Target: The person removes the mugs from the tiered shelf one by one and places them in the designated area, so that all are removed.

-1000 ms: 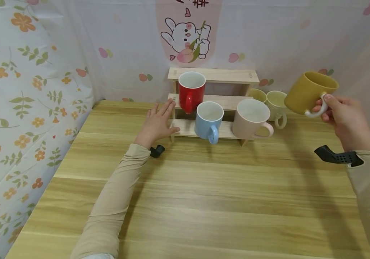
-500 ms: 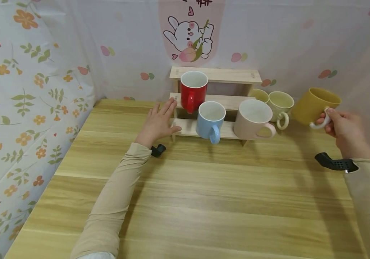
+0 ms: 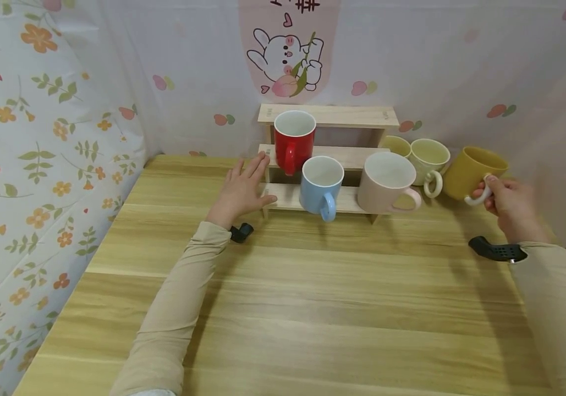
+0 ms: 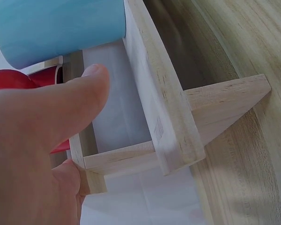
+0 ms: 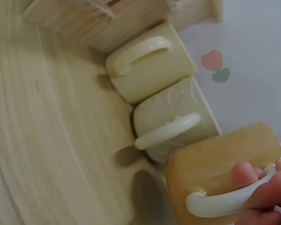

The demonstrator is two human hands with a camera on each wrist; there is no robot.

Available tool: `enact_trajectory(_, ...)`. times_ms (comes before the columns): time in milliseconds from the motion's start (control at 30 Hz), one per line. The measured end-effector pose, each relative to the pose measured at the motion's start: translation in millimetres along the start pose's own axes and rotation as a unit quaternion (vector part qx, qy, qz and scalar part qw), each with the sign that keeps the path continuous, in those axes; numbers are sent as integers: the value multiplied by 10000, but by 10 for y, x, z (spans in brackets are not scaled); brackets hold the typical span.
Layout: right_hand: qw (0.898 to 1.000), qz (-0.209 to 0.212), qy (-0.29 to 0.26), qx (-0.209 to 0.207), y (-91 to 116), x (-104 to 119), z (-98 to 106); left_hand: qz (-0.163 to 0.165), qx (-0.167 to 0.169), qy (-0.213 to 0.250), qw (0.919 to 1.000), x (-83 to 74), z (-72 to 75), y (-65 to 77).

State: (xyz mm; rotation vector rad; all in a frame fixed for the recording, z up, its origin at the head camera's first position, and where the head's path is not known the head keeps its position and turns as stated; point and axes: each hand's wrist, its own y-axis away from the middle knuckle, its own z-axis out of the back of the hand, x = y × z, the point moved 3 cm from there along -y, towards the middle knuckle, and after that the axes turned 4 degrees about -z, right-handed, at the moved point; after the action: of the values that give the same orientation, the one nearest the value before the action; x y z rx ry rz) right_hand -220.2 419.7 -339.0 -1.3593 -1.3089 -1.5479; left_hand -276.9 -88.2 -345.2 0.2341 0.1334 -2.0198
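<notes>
My right hand [image 3: 514, 204] pinches the white handle [image 5: 220, 204] of a mustard-yellow mug [image 3: 470, 173], low over the table's right back. The mug is slightly tilted; whether its base touches the table I cannot tell. Beside it stand an embossed cream mug [image 5: 171, 124] and a pale yellow mug [image 5: 152, 65]. With fingers spread, my left hand [image 3: 240, 190] rests at the left end of a three-step wooden rack [image 3: 329, 115]; its thumb lies by the lowest step. That step bears a light blue mug [image 3: 316, 190] and a pink mug [image 3: 382, 190]. A red mug [image 3: 296, 144] sits on the middle step.
A wood-grain table [image 3: 312, 308] spreads in front of the rack. White patterned cloth [image 3: 188, 71] hangs behind and along the left side. A black wrist mount [image 3: 498, 250] juts from the right sleeve, another from the left.
My right hand has lowered the mustard-yellow mug toward the table, ending next to the cream mug and less tilted than before. My left hand has kept its place at the rack.
</notes>
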Motion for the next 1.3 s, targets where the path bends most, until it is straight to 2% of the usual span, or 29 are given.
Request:
enact_trajectory(167, 10000, -20, 3, -77, -35, -87, -16, 8, 7, 31, 10000, 9, -25, 14)
enact_trajectory(367, 9974, -147, 537, -449, -34, -169, 10, 10, 66, -29, 10000, 11, -51, 12)
enact_trajectory(500, 9962, -85, 704, -497, -71, -214, 7, 41, 50, -54, 10000, 4, -51, 21)
enact_trajectory(733, 9798, 16, 1839, -781, -190, -282, 0, 24, 85, -158, 9998, -12, -74, 13)
enact_trajectory(933, 9769, -2, 1934, -914, -326, -273, 4, 29, 42, -129, 9999, -8, -80, -6)
enact_trajectory(1100, 9820, -113, 1610, -985, -405, -220, -34, 16, 39, -128, 9999, -8, -50, -5)
enact_trajectory(1300, 9733, -136, 1982, -1150, -512, -165, -91, 11, 38, -125, 9999, 7, -15, 3)
